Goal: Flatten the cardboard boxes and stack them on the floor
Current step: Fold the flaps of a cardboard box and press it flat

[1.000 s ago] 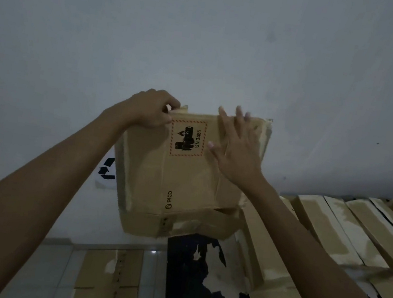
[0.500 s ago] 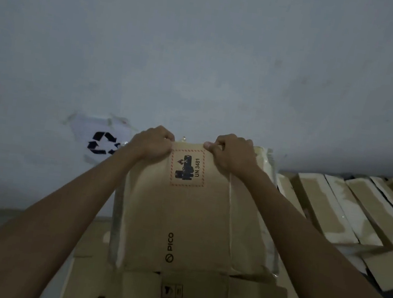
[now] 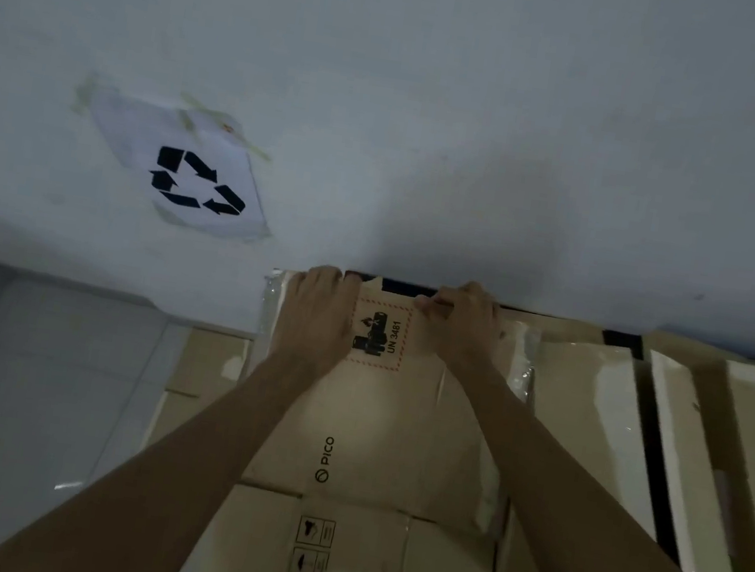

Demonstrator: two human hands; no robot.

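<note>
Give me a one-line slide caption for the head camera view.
Both hands, left and right, grip the flattened box's far edge by the wall.

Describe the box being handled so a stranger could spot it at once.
Start at the recycling sign taped on the wall; below and right of it, flattened cardboard lies along the wall's foot. The PICO box is the one both hands grip at its far edge, and it alone shows a red-bordered UN 3481 label.

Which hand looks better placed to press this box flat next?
Probably the left hand: it lies on the flattened box, fingers over its far edge. The right hand pinches that edge.
</note>
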